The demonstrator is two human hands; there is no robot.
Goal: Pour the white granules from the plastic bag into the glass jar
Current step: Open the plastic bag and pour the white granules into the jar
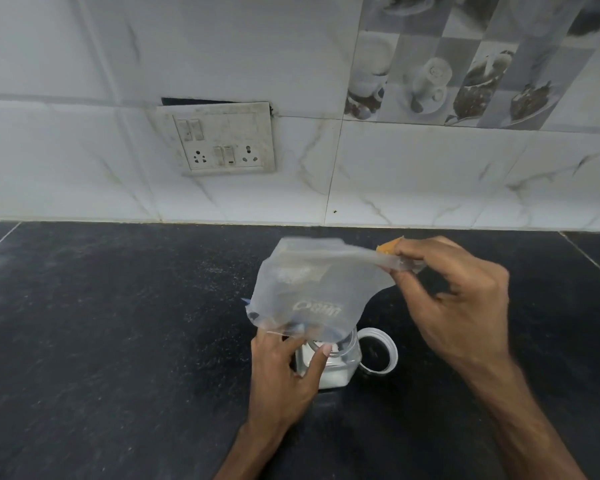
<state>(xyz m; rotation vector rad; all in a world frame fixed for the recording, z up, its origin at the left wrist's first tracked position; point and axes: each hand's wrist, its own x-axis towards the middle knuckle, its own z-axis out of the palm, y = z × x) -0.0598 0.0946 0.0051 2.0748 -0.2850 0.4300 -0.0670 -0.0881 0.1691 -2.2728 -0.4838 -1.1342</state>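
As right hand (459,306) pinches plastic bag (312,289) corner, rest over glass jar (342,370)

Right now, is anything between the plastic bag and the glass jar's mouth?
Nothing visible. The plastic bag hangs directly over the glass jar; its lid lies off beside it on the countertop.

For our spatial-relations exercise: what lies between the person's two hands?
In the head view, the plastic bag stretches between them: the right hand pinches its upper corner, the left hand grips the glass jar below it.
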